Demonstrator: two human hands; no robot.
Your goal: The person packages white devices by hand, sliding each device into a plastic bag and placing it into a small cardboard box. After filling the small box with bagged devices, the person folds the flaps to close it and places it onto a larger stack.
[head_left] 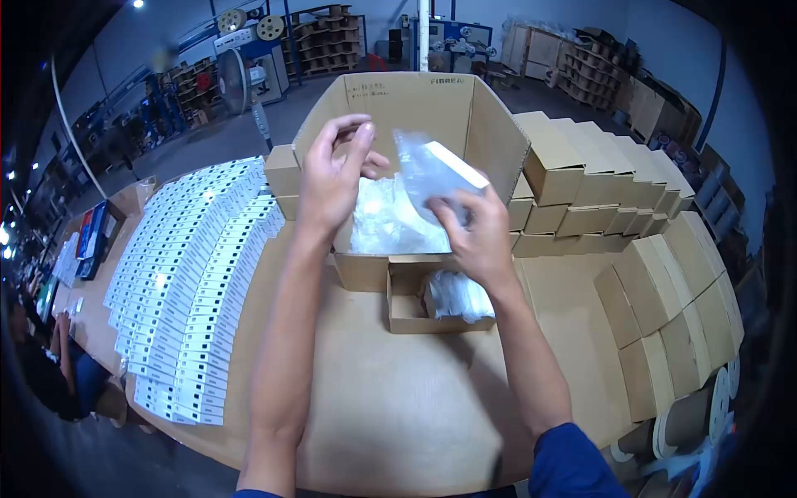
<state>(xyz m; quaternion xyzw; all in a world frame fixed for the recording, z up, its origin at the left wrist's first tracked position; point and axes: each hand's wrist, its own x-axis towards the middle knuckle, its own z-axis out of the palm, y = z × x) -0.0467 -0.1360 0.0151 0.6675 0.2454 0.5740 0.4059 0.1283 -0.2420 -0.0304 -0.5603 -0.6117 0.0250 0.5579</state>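
Note:
My right hand point(477, 232) pinches a clear plastic bag with a white flat item point(452, 170) in it, above the large open carton point(415, 116). Its far end is blurred by motion. To its left my left hand point(340, 170) is raised over the carton's left side, fingers curled and apart, with nothing in them. Clear plastic bags point(386, 220) fill the carton's near part. Against the carton's front stands a small open box point(407, 319), which holds a bundle of plastic-wrapped items point(457, 296) on its right side.
Overlapping rows of white labelled boxes point(178, 282) cover the table's left side. Brown cardboard boxes point(556, 183) are stacked at the right, and more point(677, 307) stand nearer. A seated person point(62, 357) is at the far left. A fan point(234, 81) stands behind.

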